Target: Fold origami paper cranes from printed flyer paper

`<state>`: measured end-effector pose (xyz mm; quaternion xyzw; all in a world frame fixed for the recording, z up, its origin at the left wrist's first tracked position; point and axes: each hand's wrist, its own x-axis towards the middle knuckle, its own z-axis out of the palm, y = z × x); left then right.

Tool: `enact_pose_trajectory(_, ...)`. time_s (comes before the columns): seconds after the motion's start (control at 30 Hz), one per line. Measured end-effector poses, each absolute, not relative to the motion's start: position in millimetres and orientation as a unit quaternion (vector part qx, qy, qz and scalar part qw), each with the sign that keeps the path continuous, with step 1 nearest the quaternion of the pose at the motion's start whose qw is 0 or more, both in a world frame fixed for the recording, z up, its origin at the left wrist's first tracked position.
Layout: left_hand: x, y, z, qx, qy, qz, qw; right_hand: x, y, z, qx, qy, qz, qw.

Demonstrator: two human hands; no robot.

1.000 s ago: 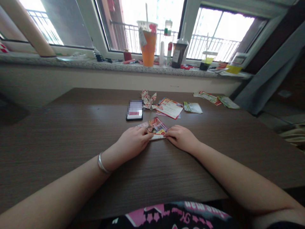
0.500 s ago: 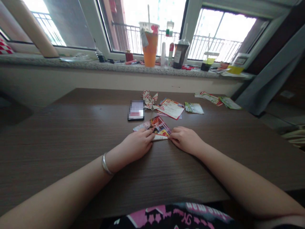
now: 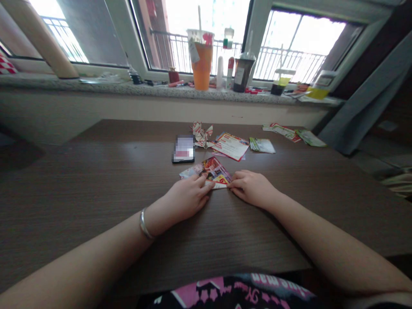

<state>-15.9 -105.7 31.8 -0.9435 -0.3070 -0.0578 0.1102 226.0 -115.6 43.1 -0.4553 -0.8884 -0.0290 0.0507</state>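
Note:
A colourful printed leaflet (image 3: 213, 168) lies on the brown table in front of me, its near edge folded up as a narrow white strip. My left hand (image 3: 190, 192), with a silver bangle at the wrist, is closed over its left side. The left fingertips press on the print and the thumb lies along the folded strip. At the near right corner, my right hand (image 3: 249, 185) pinches the leaflet between thumb and curled fingers. The palms face down, so part of the paper under the left hand is hidden.
Beyond the leaflet are a phone (image 3: 183, 149), a folded paper figure (image 3: 202, 135) and a stack of printed sheets (image 3: 232, 146). Green-and-white papers (image 3: 262, 145) lie to the right. Drink cups, including a tall orange one (image 3: 202, 64), stand on the windowsill (image 3: 144, 91).
My left thumb has slid to the right along the folded strip, and the left hand has shifted slightly right. The right hand has stayed at its corner.

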Motion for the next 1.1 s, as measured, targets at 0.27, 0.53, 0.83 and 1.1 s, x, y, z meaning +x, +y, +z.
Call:
enact_pose_trajectory(0.27, -16.4, -108.5, 29.6, -0.944, -0.306, -0.065, 0.104, 223.4, -116.8, 45.4, -0.465, -0.884, -0.023, 0.047)
enact_pose_trajectory(0.53, -16.3, -110.6, 33.1, -0.944, -0.308, -0.06, 0.105, 222.3, -117.5, 46.1, -0.456, -0.888, -0.043, 0.036)
enact_pose_trajectory(0.83, -16.3, -113.0, 34.5, -0.947, -0.3, -0.044, 0.107, 217.7, -119.5, 49.7, -0.452, -0.89, -0.059, 0.02)
enact_pose_trajectory(1.1, -15.2, -113.3, 37.4, -0.944, -0.316, -0.034, 0.086, 214.2, -117.8, 39.9, -0.393, -0.914, -0.08, 0.065)
